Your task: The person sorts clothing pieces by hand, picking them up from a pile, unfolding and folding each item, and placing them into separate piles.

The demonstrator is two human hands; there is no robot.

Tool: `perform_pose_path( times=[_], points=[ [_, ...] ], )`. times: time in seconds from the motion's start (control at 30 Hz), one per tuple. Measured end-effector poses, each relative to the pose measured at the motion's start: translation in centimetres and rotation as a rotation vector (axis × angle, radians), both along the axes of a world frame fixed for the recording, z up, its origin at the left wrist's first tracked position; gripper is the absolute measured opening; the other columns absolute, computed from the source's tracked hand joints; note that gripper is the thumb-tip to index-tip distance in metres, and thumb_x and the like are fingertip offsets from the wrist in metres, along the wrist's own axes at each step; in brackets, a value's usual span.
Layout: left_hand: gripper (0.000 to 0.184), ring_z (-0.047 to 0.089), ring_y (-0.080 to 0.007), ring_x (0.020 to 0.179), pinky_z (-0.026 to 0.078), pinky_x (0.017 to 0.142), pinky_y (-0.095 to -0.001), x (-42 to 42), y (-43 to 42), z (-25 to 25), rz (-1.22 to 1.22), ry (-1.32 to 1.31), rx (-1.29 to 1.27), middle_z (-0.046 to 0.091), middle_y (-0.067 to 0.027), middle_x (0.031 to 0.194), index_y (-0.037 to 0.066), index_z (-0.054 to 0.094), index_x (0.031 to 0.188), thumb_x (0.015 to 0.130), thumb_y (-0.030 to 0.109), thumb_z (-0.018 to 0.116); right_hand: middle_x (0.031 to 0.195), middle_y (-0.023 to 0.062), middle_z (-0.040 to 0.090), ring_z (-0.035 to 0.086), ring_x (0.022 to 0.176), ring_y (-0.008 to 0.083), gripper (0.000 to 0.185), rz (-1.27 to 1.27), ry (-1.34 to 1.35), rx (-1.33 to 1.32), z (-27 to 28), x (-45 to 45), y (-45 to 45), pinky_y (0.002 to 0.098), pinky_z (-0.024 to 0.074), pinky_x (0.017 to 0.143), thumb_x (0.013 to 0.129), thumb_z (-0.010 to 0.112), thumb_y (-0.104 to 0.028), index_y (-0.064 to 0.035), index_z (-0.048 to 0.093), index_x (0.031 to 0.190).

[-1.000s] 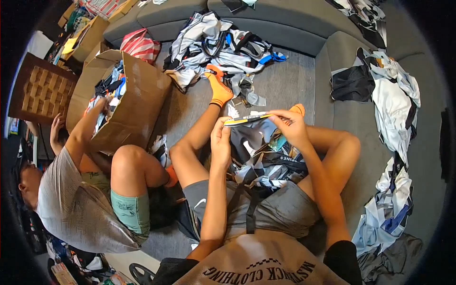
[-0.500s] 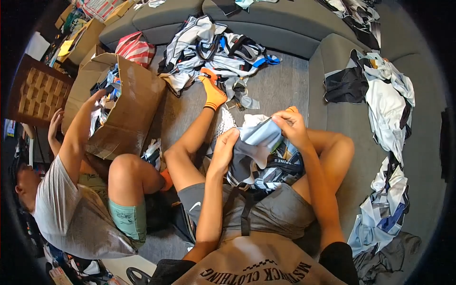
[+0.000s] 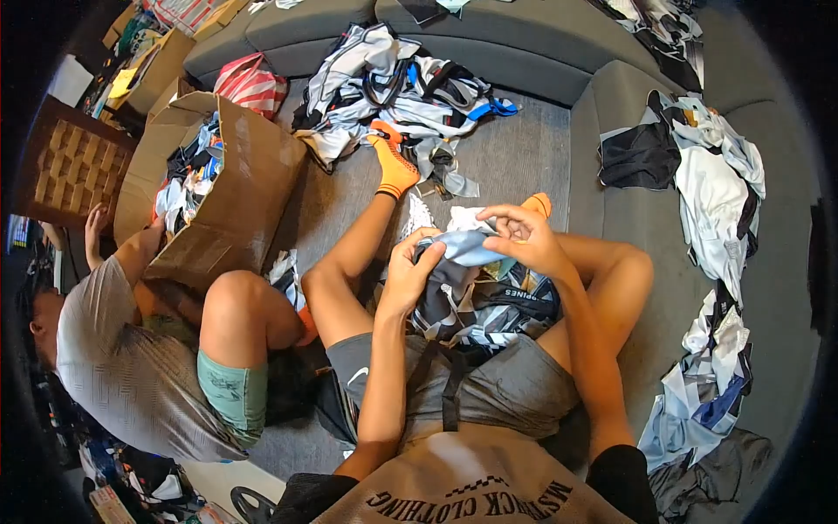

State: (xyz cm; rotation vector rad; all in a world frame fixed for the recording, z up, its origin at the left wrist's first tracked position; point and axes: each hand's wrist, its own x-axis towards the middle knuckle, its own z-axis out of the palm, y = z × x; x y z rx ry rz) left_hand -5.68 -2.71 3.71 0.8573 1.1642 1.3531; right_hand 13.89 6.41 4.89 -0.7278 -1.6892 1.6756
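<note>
A light blue-grey piece of fabric point(image 3: 467, 248) is bunched between my two hands above my lap. My left hand point(image 3: 407, 278) is closed on its left end, thumb on top. My right hand point(image 3: 526, 242) is at the other end with its fingers apart and its thumb against the cloth; no firm grip shows. Below them, a heap of dark, white and patterned fabric pieces point(image 3: 506, 313) lies between my legs, one with a dark band of pale lettering. White cloth point(image 3: 467, 217) shows just beyond the hands.
On my left, another person point(image 3: 144, 349) sits reaching into a large cardboard box point(image 3: 253, 179) of fabric pieces. A big cloth pile point(image 3: 397, 83) lies on the floor ahead. More garments point(image 3: 711, 205) are strewn over the grey sofa point(image 3: 611, 227) at right.
The fabric has gone from stretched between both hands to bunched and lower. My right hand's fingers have spread and shifted slightly left. The other person's arm has dropped back toward the box's near edge.
</note>
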Motion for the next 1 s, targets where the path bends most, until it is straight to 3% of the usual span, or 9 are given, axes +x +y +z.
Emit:
perform_pose_path(
  times=[0.1,0.23,0.27,0.4,0.43,0.57,0.73,0.93,1.0],
  points=[
    [0.003,0.043,-0.0065,0.069,0.035,0.065,-0.0162,-0.2,0.1,-0.1,0.038,0.040,0.004,0.051,-0.0001,0.076,0.007,0.054,0.085,0.085,0.009,0.054,0.077,0.0045,0.058,0.047,0.066,0.0071,0.022,0.049,-0.046,-0.015,-0.1,-0.3,-0.1,0.0128,0.0313,0.061,0.081,0.061,-0.006,0.0009,0.061,0.102],
    [0.005,0.045,-0.0114,0.077,0.035,0.071,-0.0208,-0.3,0.4,-1.1,0.335,0.267,0.434,0.047,-0.0023,0.079,0.007,0.052,0.082,0.086,0.009,0.054,0.072,0.0021,0.056,0.047,0.065,0.0072,0.025,0.197,0.130,-0.233,-0.1,-0.5,0.0,0.0133,0.0325,0.062,0.080,0.062,-0.003,0.0014,0.060,0.104],
    [0.005,0.045,-0.0114,0.077,0.035,0.071,-0.0208,-0.3,0.5,-1.2,0.338,0.267,0.436,0.047,-0.0023,0.079,0.007,0.052,0.082,0.086,0.009,0.054,0.072,0.0021,0.056,0.047,0.065,0.0072,0.025,0.200,0.130,-0.231,0.0,-0.5,-0.1,0.0133,0.0325,0.062,0.080,0.062,-0.003,0.0014,0.060,0.104],
    [0.012,0.046,-0.0150,0.076,0.038,0.071,-0.0230,-0.8,0.5,-1.2,0.301,-0.121,0.509,0.045,-0.0043,0.082,0.010,0.044,0.078,0.085,0.007,0.053,0.074,0.0018,0.054,0.048,0.068,0.0063,0.021,0.261,0.043,-0.403,0.3,-1.2,-1.8,0.0155,0.0350,0.062,0.079,0.063,0.000,-0.0023,0.062,0.099],
    [0.012,0.046,-0.0150,0.076,0.038,0.071,-0.0230,-1.0,0.3,-1.2,0.307,-0.112,0.508,0.045,-0.0043,0.082,0.010,0.044,0.078,0.085,0.007,0.053,0.074,0.0018,0.054,0.048,0.068,0.0063,0.021,0.270,0.048,-0.405,0.1,-1.7,-2.1,0.0155,0.0350,0.062,0.079,0.063,0.000,-0.0023,0.062,0.099],
    [0.019,0.047,-0.0172,0.082,0.042,0.074,-0.0282,-0.8,-0.7,0.7,-0.006,-0.749,0.491,0.045,-0.0048,0.084,0.015,0.037,0.077,0.080,-0.002,0.046,0.087,0.0046,0.057,0.051,0.072,0.0094,0.016,-0.071,0.154,-0.201,-0.8,-4.0,-3.6,0.0187,0.0385,0.064,0.078,0.063,-0.001,-0.0016,0.063,0.094],
    [0.019,0.049,-0.0188,0.081,0.044,0.076,-0.0311,-0.8,-0.7,-1.4,-0.075,-1.063,0.497,0.046,-0.0064,0.085,0.015,0.037,0.077,0.079,-0.002,0.044,0.101,0.0063,0.056,0.052,0.081,0.0128,0.019,-0.110,0.176,0.056,-0.7,-5.2,-4.7,0.0222,0.0409,0.069,0.075,0.065,-0.001,-0.0003,0.061,0.094],
    [0.014,0.050,-0.0186,0.085,0.044,0.079,-0.0291,-1.2,-0.1,-2.5,-0.165,-1.049,0.533,0.050,-0.0073,0.092,0.015,0.040,0.081,0.082,0.001,0.044,0.094,0.0065,0.060,0.054,0.076,0.0148,0.017,-0.050,0.141,0.290,-1.2,-5.0,-4.4,0.0217,0.0404,0.069,0.074,0.065,-0.001,-0.0013,0.063,0.091],
    [0.011,0.051,-0.0177,0.087,0.043,0.079,-0.0275,-1.2,0.0,-1.8,-0.009,-0.940,0.421,0.051,-0.0075,0.096,0.014,0.043,0.088,0.083,0.003,0.045,0.092,0.0072,0.061,0.054,0.076,0.0155,0.015,-0.086,0.049,0.288,-1.3,-4.5,-4.1,0.0225,0.0405,0.071,0.075,0.064,-0.001,-0.0002,0.063,0.089]
  ],
)
